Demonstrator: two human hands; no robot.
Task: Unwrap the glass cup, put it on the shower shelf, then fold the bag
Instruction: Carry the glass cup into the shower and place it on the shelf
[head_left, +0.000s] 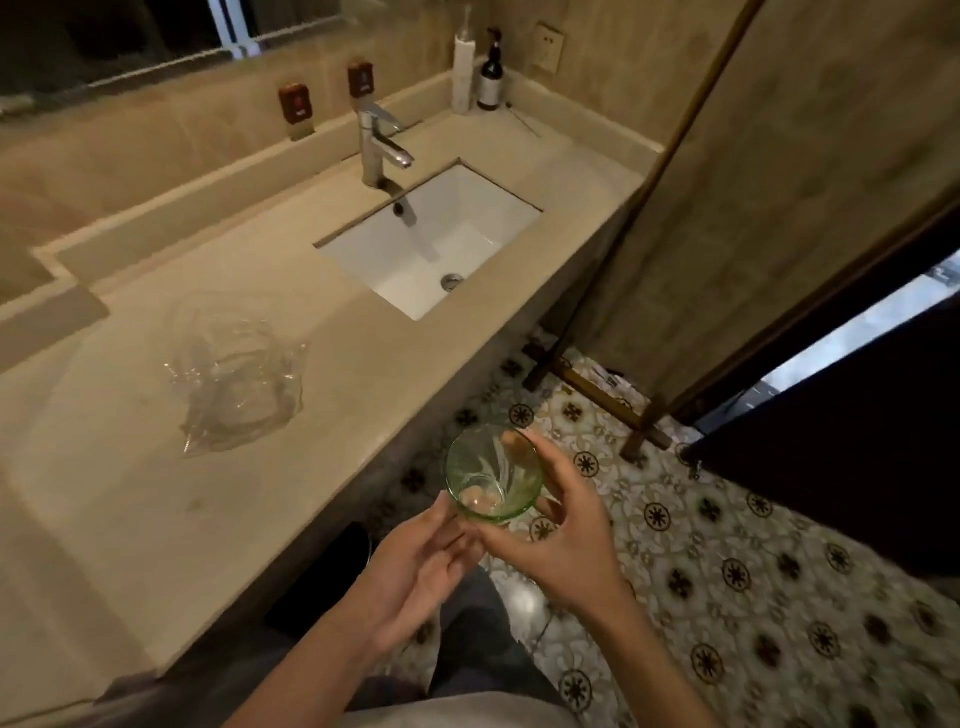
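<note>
We hold the green glass cup (492, 474) out past the front edge of the counter (130, 499), over the patterned floor (727, 545), its mouth tipped up toward us. Our right hand (558, 525) wraps its side from about 3 o'clock, fingers curled firmly round the wall; our left hand (426, 558) sits at about 7 o'clock of the cup, fingertips touching its base, palm loosely open. The clear bag (236, 384) lies crumpled and empty on the counter at roughly 10 o'clock from the cup, well apart from it and set back from the counter's front edge. The sink (467, 208) is cut into the counter at 12 o'clock, with the tap (382, 143) behind it. At 2 o'clock a wooden-framed panel (779, 208) leans, and the floor between it and the counter edge is open.
</note>
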